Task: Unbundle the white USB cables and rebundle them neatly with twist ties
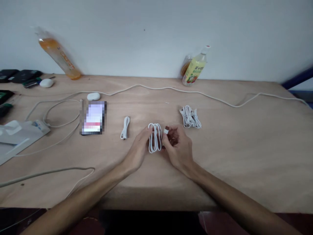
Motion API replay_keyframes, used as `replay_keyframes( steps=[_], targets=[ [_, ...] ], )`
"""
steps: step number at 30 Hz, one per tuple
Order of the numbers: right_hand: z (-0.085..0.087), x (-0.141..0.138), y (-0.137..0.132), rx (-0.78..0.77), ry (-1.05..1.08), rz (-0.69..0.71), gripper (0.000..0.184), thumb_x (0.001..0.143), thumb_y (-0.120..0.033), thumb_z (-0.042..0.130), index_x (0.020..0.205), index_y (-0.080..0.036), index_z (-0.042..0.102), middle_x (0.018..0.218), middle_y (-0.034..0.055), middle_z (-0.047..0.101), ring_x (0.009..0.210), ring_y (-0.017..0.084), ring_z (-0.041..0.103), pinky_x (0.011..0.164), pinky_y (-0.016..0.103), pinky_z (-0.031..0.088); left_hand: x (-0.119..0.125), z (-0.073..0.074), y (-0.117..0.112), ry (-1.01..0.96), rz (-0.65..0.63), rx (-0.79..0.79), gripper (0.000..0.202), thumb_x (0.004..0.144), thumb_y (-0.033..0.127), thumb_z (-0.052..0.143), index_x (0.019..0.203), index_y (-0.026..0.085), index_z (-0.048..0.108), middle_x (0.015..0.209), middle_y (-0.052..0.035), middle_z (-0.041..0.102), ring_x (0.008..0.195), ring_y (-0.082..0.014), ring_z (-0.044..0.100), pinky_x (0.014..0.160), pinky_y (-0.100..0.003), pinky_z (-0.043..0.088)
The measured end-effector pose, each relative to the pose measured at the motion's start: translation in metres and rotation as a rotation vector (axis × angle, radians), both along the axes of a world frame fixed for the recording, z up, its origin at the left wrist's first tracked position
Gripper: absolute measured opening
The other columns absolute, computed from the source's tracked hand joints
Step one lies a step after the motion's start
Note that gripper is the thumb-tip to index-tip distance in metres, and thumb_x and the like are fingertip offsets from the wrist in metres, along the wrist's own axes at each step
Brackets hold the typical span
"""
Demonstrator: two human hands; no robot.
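Note:
A white charging cable (155,138), wound into loose loops, is between my two hands above the table. My left hand (140,143) is closed on the left side of the loops, its thumb near their top. My right hand (178,143) pinches the cable's white plug (166,130) between thumb and fingers, just right of the loops. Left of my left hand lies a small folded white cable (125,128). Beyond my right hand sits a pile of bundled white cables (190,117).
A phone (94,117) and a white earbud case (93,96) lie to the left. At the wall stand an orange drink bottle (60,58) and a yellow-labelled bottle (195,69). A long white cord (151,87) crosses the table's back. A white bag (17,133) lies far left.

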State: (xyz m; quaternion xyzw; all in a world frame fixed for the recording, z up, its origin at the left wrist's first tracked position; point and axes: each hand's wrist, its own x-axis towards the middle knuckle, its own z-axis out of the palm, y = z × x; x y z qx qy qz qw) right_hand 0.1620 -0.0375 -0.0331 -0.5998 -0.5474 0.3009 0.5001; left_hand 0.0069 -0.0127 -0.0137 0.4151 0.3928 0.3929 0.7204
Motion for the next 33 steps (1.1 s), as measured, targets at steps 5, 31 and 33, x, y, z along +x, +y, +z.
replay_keyframes(
  steps=[5,31,33],
  targets=[
    [-0.002,0.003,0.001,0.009,0.173,0.116,0.018,0.095,-0.036,0.068,0.102,-0.027,0.054,0.081,-0.0028,0.071,0.059,0.014,0.066,0.051,0.026,0.051,-0.003,0.010,0.009,-0.146,-0.001,-0.270,0.049,0.111,0.048,0.044,0.123,0.014,0.077,0.107,-0.0167,0.083,0.096,-0.0310,0.080,0.081,-0.043,0.068],
    [0.003,0.019,0.017,-0.110,0.340,0.251,0.051,0.096,-0.073,0.068,0.079,-0.024,0.070,0.067,-0.0020,0.057,0.053,0.014,0.049,0.047,0.027,0.041,-0.012,0.009,0.014,0.237,-0.107,0.221,0.035,0.094,0.047,0.078,0.113,0.017,0.077,0.080,-0.0010,0.064,0.069,-0.0167,0.059,0.051,-0.023,0.052],
    [0.004,0.021,0.017,-0.004,0.246,0.250,0.052,0.097,-0.073,0.067,0.077,-0.025,0.073,0.085,0.0030,0.066,0.075,0.019,0.062,0.066,0.032,0.054,-0.011,0.008,0.014,0.217,-0.112,0.249,0.037,0.094,0.047,0.077,0.116,0.017,0.078,0.082,-0.0020,0.066,0.069,-0.0170,0.059,0.052,-0.024,0.053]
  ],
)
